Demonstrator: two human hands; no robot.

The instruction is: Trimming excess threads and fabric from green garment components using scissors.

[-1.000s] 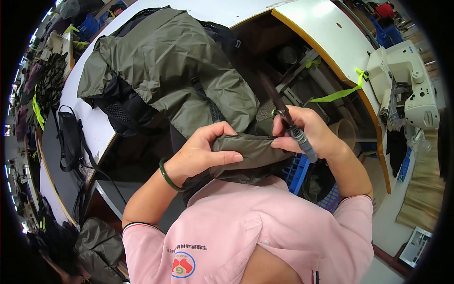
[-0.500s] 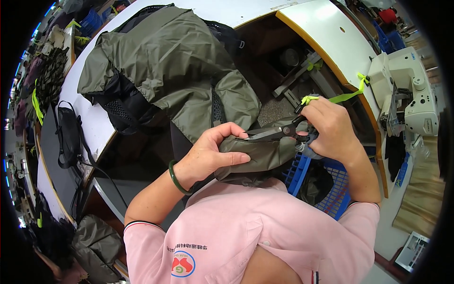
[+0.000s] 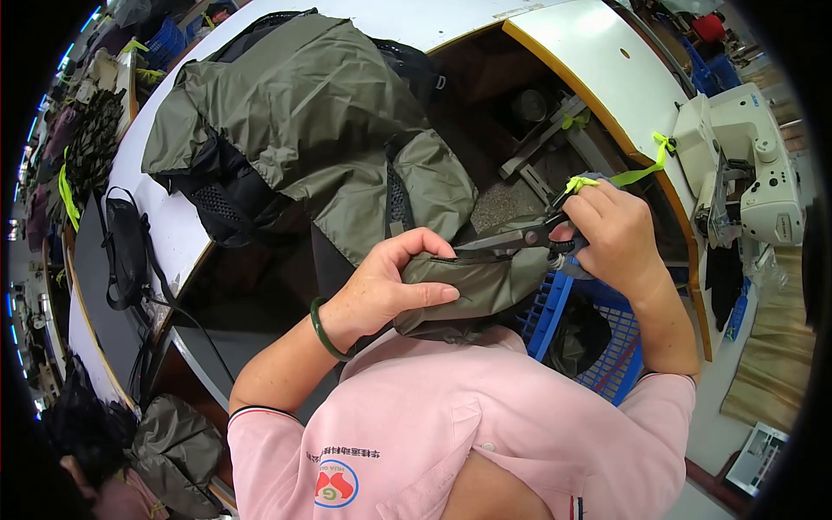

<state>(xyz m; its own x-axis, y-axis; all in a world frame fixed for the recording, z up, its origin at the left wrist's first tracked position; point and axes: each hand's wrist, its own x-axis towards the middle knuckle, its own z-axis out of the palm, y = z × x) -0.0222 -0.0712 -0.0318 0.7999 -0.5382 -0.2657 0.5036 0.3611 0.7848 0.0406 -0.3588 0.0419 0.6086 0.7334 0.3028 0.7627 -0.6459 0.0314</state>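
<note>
My left hand (image 3: 388, 282) pinches the edge of an olive-green fabric piece (image 3: 490, 288) with dark trim, thumb in front and fingers behind. The piece lies bunched against my pink shirt and looks like part of a bag. My right hand (image 3: 614, 232) is wrapped round the handles of dark metal scissors (image 3: 527, 237), which have a yellow-green strip tied on. Their blades point left along the fabric's upper edge, and the tips end beside my left fingers. Whether the blades are fully closed is hard to see.
A large olive and black bag (image 3: 321, 104) spreads over the white table (image 3: 598, 52). At the right stands a white sewing machine (image 3: 756, 165). Below my right forearm is a blue plastic basket (image 3: 620, 347) with dark fabric inside. Black straps (image 3: 130, 251) hang at the left.
My right hand and the scissors' handles have shifted slightly right. My left hand keeps its hold on the fabric almost unmoved. Far lower left, dark material and a pink shape have moved.
</note>
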